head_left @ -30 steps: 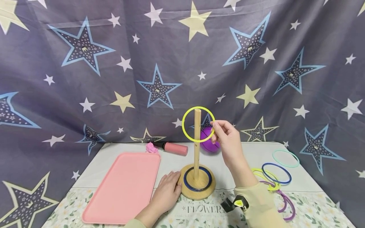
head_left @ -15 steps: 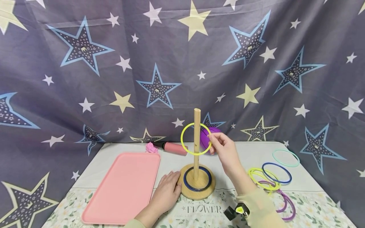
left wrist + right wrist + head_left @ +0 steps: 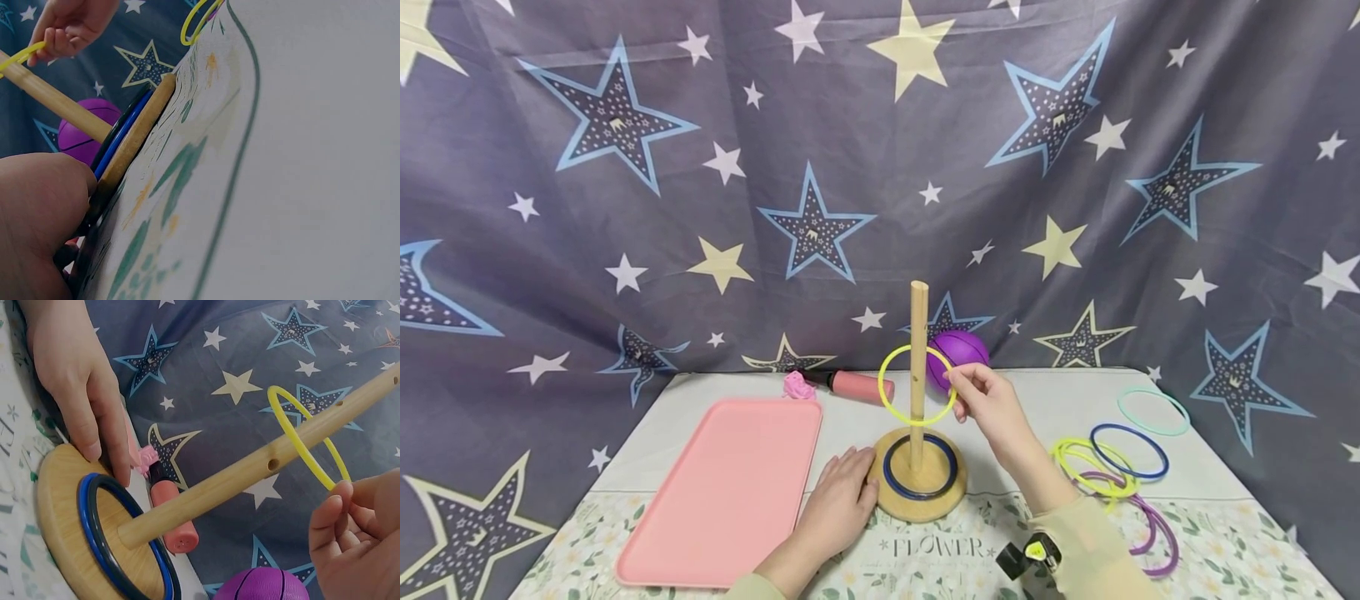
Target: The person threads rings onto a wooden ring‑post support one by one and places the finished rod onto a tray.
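My right hand (image 3: 992, 408) pinches the right edge of a yellow ring (image 3: 881, 387) between thumb and fingers. In the right wrist view the ring encircles the wooden post (image 3: 206, 497), roughly halfway up and tilted. The post rises from a round wooden base (image 3: 917, 510). A blue ring (image 3: 85, 515) and a dark ring (image 3: 100, 531) lie stacked on that base around the post's foot. My left hand (image 3: 841, 504) rests with extended fingers on the table against the base's left edge; in the left wrist view its fingers are mostly hidden.
A pink tray (image 3: 722, 500) lies at the left. Behind the post are a pink hand pump (image 3: 857, 387), a crumpled pink item (image 3: 798, 386) and a purple ball (image 3: 962, 350). Loose yellow, purple, blue (image 3: 1127, 473) and mint rings (image 3: 1153, 432) lie at the right.
My right hand has lowered the yellow ring from around the post's top to about its middle. My left hand has stayed by the base.
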The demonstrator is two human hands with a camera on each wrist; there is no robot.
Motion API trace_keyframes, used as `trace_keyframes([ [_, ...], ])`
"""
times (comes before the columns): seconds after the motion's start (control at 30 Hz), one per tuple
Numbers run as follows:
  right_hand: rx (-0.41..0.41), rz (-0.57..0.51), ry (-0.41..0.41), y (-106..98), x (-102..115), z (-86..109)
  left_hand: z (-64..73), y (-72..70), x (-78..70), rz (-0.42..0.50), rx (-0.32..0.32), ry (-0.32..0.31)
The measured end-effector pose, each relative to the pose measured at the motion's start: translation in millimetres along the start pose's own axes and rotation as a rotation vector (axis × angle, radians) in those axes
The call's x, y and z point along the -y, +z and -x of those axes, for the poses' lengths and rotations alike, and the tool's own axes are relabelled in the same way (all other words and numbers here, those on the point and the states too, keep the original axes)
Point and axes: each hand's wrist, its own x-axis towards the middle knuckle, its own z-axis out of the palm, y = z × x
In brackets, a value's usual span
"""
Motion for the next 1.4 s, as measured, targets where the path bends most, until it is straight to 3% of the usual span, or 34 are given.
trace_keyframes([
  [0.7, 0.227, 0.172, 0.069, -17.2, -13.2, -2.4, -0.3, 1.6, 0.0, -0.020, -0.006, 0.002],
  [1.4, 0.361, 0.281, 0.138, -27.9, -36.8, -4.4, -0.5, 0.1, -0.8, -0.008, -0.003, -0.006],
])
